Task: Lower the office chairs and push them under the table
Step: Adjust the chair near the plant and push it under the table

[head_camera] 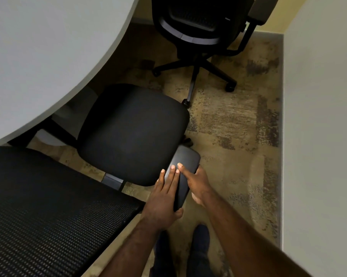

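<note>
The person stands over the near office chair [132, 134], both hands on its right armrest [185, 174]. The left hand [164, 196] lies nearly flat along the pad, fingers extended and thumb hooked around its near end. The right hand [198, 184] wraps the pad from the right, thumb on top and fingers curled under its edge, out of sight, so whether they reach a lever cannot be told.

This chair's seat sits just right of the table [49, 47], its far-left corner tucked under the curved edge, but most of the cushion and the mesh backrest [49, 206] at the near left are clear of the tabletop. It looks only partly pushed in; its height cannot be judged from above. The far chair [204, 27] stands out on the carpet [238, 116], all its base legs visible, well clear of the table. By this view, neither chair is finished, and the far one appears untouched.
</note>
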